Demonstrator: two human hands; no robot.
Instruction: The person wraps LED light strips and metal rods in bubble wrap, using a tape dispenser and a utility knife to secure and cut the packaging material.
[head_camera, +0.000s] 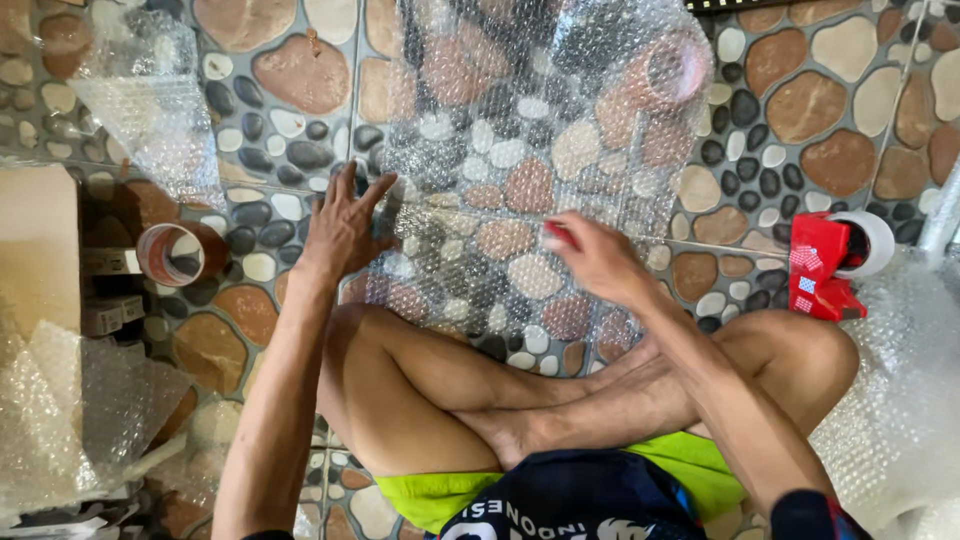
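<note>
Pressing bubble wrap (520, 190) flat — left hand (340, 225), right hand (597, 258) gripping red object (560, 236)

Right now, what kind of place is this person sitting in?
Probably a home packing spot on a pebble-patterned tile floor: a bubble wrap sheet is spread out, with a red tape dispenser and tape roll nearby.

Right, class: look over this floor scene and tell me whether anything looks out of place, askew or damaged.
Nothing looks damaged or spilled. The bubble wrap sheet lies spread on the pebble-pattern floor, the left hand pressing its edge and the right hand holding a small red thing. The red tape dispenser lies tipped on its side, right of the sheet.
</note>
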